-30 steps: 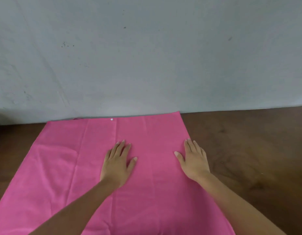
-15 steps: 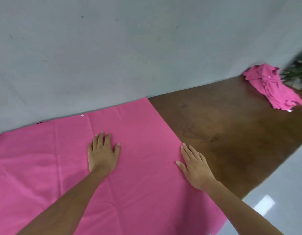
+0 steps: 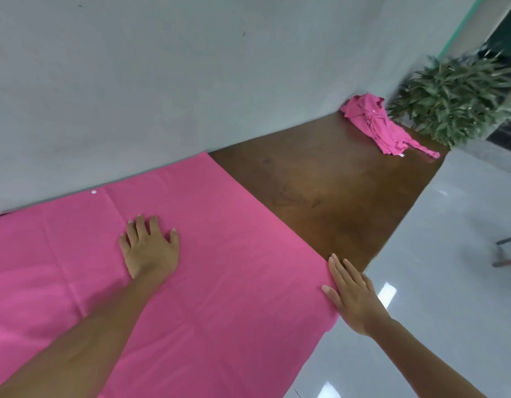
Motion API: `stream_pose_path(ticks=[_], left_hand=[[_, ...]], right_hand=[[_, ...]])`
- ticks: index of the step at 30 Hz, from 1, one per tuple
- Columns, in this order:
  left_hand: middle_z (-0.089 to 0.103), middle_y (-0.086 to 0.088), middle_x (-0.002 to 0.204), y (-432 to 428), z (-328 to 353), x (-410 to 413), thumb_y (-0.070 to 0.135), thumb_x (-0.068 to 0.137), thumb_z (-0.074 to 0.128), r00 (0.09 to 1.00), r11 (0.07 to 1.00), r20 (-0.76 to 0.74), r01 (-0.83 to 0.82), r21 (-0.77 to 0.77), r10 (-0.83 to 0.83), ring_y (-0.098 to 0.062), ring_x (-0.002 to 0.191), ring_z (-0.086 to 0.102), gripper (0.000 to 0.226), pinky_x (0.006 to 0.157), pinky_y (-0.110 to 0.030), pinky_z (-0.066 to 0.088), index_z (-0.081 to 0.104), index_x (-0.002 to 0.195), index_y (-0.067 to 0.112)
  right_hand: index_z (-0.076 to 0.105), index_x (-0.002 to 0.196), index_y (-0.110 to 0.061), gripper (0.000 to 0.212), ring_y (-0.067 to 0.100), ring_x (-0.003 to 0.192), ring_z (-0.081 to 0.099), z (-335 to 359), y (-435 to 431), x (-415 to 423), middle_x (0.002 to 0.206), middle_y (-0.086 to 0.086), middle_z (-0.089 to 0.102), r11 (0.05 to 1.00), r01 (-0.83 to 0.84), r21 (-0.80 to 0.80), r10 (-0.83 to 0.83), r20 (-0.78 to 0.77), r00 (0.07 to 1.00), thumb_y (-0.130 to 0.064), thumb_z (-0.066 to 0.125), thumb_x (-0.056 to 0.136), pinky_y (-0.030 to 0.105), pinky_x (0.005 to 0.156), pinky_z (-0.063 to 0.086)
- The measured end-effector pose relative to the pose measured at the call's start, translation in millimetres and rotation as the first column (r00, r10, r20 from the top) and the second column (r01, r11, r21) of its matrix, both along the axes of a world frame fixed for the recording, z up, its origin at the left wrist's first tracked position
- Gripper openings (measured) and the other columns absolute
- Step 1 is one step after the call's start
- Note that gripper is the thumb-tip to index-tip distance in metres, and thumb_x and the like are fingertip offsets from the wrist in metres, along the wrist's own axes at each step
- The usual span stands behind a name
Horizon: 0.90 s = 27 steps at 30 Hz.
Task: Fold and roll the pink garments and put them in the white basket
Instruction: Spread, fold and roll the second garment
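**Smoothing the first pink garment, with folding and rolling not yet begun**

Pressing down on the spread pink garment (image 3: 234, 268), the left hand (image 3: 151, 251) is lying palm-down near its middle, fingers (image 3: 141, 228) slightly spread and gripping nothing. The right hand (image 3: 354, 297) is resting flat along the spread garment's right edge, its fingers (image 3: 339, 268) straight and together, holding nothing.

The spread garment is lying open on the table (image 3: 334, 196), its near part hanging over the front edge. No fold or roll is showing yet, so nearly all of the task seems left.

A crumpled pink garment (image 3: 377, 124) is waiting well apart from the spread garment, past its far right corner, just beside a plant (image 3: 455, 96).

The white basket is not showing anywhere, so its place cannot be told. The bare table between the two garments is carrying nothing that would be blocking a reach.
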<state>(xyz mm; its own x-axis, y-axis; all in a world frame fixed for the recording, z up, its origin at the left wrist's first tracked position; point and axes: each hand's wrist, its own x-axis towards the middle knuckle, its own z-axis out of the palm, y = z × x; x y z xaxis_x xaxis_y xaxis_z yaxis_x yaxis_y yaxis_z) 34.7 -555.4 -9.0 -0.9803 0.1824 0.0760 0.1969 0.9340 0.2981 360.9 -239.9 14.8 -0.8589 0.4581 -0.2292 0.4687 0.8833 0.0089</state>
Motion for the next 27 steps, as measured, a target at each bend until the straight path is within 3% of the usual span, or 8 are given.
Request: stream_pose_path(ticks=[4, 8, 11, 15, 18, 22, 24, 27], left_hand=[[0.026, -0.018, 0.162, -1, -1, -3, 0.052, 0.101, 0.035, 1.0, 1.0, 0.0, 0.016, -0.011, -0.016, -0.037, 0.151, 0.019, 0.065, 0.121, -0.056, 0.019, 0.037, 0.151, 0.011], [0.027, -0.018, 0.162, 1, -1, -4, 0.051, 0.101, 0.037, 1.0, 1.0, 0.017, 0.016, -0.027, -0.016, -0.038, 0.15, 0.019, 0.064, 0.12, -0.055, 0.018, 0.037, 0.15, 0.011], [0.038, -0.021, 0.153, 5, 0, -8, 0.04, 0.099, 0.047, 1.0, 0.999, 0.006, 0.028, -0.027, -0.028, -0.042, 0.141, 0.031, 0.056, 0.114, -0.057, 0.026, 0.046, 0.144, 0.007], [0.054, -0.021, 0.138, 21, 6, -9, 0.019, 0.091, 0.059, 0.966, 0.967, -0.066, 0.248, -0.057, -0.251, -0.041, 0.124, 0.049, 0.047, 0.105, -0.053, 0.038, 0.056, 0.135, 0.004], [0.053, -0.013, 0.141, 55, 14, -4, 0.02, 0.094, 0.057, 0.925, 0.925, -0.043, 0.379, -0.002, -0.379, -0.035, 0.128, 0.048, 0.041, 0.107, -0.048, 0.035, 0.058, 0.134, 0.011], [0.054, -0.012, 0.138, 110, 23, 9, 0.019, 0.098, 0.053, 0.837, 0.837, -0.041, 0.547, 0.021, -0.546, -0.033, 0.124, 0.049, 0.033, 0.105, -0.046, 0.041, 0.061, 0.129, 0.009], [0.056, -0.011, 0.133, 137, 28, 10, 0.02, 0.099, 0.052, 0.772, 0.773, -0.018, 0.634, -0.026, -0.635, -0.033, 0.121, 0.051, 0.029, 0.102, -0.043, 0.042, 0.062, 0.123, 0.009], [0.056, -0.01, 0.132, 169, 36, 8, 0.018, 0.099, 0.051, 0.693, 0.688, 0.039, 0.72, -0.092, -0.72, -0.032, 0.121, 0.052, 0.029, 0.102, -0.043, 0.042, 0.062, 0.125, 0.008]], right_hand=[[-0.028, 0.15, -0.031, 0.089, 0.016, 0.154, -0.015, -7, -2, 17, 0.166, -0.01, -0.02, 0.997, 0.073, -0.009, -0.073, -0.017, 0.997, -0.079, -0.031, 0.075, 0.042, 0.125, 0.01], [-0.03, 0.15, -0.024, 0.097, 0.016, 0.153, -0.019, -12, -5, 17, 0.162, -0.008, -0.026, 0.992, 0.113, -0.059, -0.116, -0.053, 0.992, -0.08, -0.035, 0.07, 0.043, 0.126, 0.009], [-0.029, 0.15, -0.022, 0.097, 0.014, 0.152, -0.023, -20, -3, 17, 0.161, -0.006, -0.029, 0.985, 0.13, -0.113, -0.142, -0.106, 0.984, -0.082, -0.03, 0.074, 0.044, 0.127, 0.009], [-0.03, 0.149, -0.03, 0.087, 0.007, 0.15, -0.026, -24, -2, 19, 0.161, -0.013, -0.031, 0.966, 0.135, -0.222, -0.179, -0.189, 0.966, -0.084, -0.012, 0.082, 0.045, 0.123, 0.013], [-0.026, 0.152, -0.032, 0.088, 0.006, 0.15, -0.025, -25, -1, 18, 0.164, -0.014, -0.026, 0.958, 0.131, -0.255, -0.19, -0.223, 0.956, -0.084, -0.006, 0.084, 0.048, 0.122, 0.015], [-0.016, 0.158, -0.026, 0.1, 0.011, 0.152, -0.021, -30, 1, 19, 0.167, -0.01, -0.02, 0.957, 0.142, -0.253, -0.206, -0.25, 0.946, -0.087, -0.012, 0.08, 0.048, 0.124, 0.022], [-0.011, 0.16, -0.023, 0.103, 0.013, 0.154, -0.018, -30, 2, 18, 0.168, -0.008, -0.016, 0.956, 0.153, -0.249, -0.218, -0.258, 0.941, -0.087, -0.014, 0.079, 0.046, 0.124, 0.023], [-0.001, 0.162, -0.023, 0.1, 0.015, 0.155, -0.009, -28, 2, 16, 0.169, -0.008, -0.006, 0.945, 0.169, -0.281, -0.25, -0.285, 0.925, -0.086, 0.0, 0.084, 0.042, 0.122, 0.019]])
